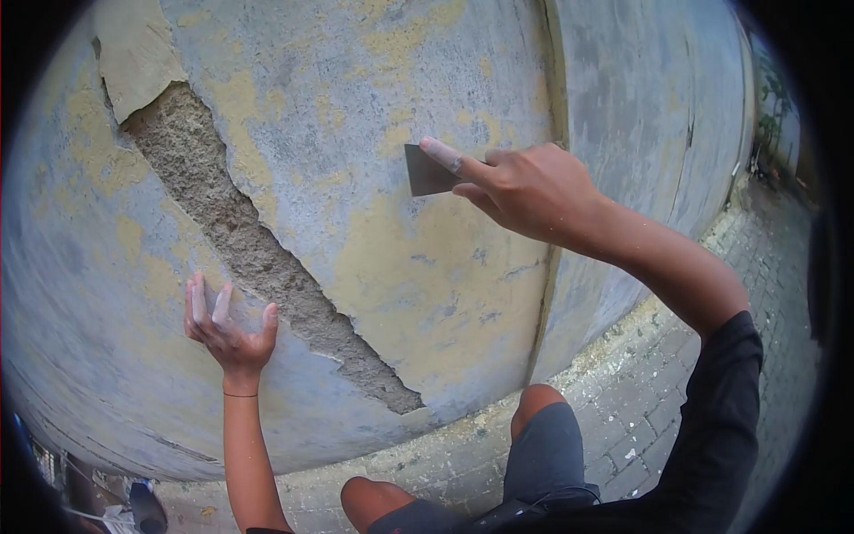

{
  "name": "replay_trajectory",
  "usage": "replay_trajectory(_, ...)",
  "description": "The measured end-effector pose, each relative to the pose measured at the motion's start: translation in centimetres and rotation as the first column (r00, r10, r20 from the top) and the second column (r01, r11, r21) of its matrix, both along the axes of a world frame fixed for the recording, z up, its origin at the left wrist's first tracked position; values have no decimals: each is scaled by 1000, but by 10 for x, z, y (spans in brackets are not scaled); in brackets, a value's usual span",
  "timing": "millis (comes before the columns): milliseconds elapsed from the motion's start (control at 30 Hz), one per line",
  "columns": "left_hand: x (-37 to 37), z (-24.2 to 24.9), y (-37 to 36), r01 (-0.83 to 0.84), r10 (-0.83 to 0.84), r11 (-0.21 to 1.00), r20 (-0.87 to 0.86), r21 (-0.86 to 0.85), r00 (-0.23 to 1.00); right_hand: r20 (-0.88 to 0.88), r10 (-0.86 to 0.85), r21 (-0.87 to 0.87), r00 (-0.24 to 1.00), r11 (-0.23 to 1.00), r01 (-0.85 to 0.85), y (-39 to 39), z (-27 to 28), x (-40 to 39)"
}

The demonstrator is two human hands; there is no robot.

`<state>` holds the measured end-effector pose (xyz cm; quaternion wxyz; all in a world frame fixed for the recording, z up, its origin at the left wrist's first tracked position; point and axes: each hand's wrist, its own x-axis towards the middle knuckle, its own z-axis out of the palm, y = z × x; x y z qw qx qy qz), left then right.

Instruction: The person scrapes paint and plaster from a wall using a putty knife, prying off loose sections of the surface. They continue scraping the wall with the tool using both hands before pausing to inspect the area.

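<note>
My right hand is closed around a flat metal scraper, its index finger stretched along the blade; the handle is hidden in the hand. The blade's edge is against or close to the wall, which has patchy yellow and grey-blue paint. My left hand rests on the wall at the lower left with its fingers spread, holding nothing. Beside it, a long strip of bare rough masonry runs diagonally down to the right. Above that strip a loose-looking pale flap of coating remains on the wall.
A vertical ridge runs down the wall right of the scraper. Paving with scattered pale flakes lies along the wall's foot, beneath my bent knees. A dark object is at the lower left, and plants are at the far right.
</note>
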<state>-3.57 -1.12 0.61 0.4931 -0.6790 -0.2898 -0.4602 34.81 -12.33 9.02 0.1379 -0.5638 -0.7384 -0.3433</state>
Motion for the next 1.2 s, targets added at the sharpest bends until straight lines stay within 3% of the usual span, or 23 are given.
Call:
replay_trajectory(100, 6, -4, 4, -7, 7, 1000, -9, 25, 1000, 6, -71, -20, 997, 997, 71, 2, 2, -5)
replay_trajectory(167, 9, -3, 4, 5, -5, 1000, 11, 31, 1000, 16, 67, 21, 998, 998, -67, 10, -1, -20)
replay_trajectory(367, -4, -1, 2, 6, -6, 1000, -24, 0, 1000, 43, 44, -20, 998, 999, -43, 3, 3, -14)
replay_trajectory(500, -3, -6, 6, 23, -23, 999, 0, 24, 1000, 48, -51, 56, 998, 997, 48, 2, -2, -9)
replay_trajectory(600, 2, -4, 4, 28, -27, 999, -27, 29, 999, -8, 51, 59, 999, 997, -51, 15, -5, -33)
replay_trajectory(767, -3, -5, 7, -1, 1, 999, -7, 35, 1000, 35, -6, 10, 999, 1000, 6, 6, -4, -15)
replay_trajectory(867, -3, -4, 8, 19, -19, 999, 3, 41, 1000, 73, -41, 119, 996, 992, 32, 5, -8, -5)
replay_trajectory(967, -1, -3, 6, 1, -1, 999, 2, 45, 1000, 46, 29, 122, 999, 992, -35, 13, -11, -27)
replay_trajectory(1000, 1, -4, 6, 10, -10, 999, -6, 45, 1000, 86, -28, 104, 996, 994, 19, 16, -12, -33)
replay_trajectory(1200, -5, -6, 9, -12, 12, 1000, -6, 23, 1000, 33, 20, 94, 999, 995, -23, 8, -11, -6)
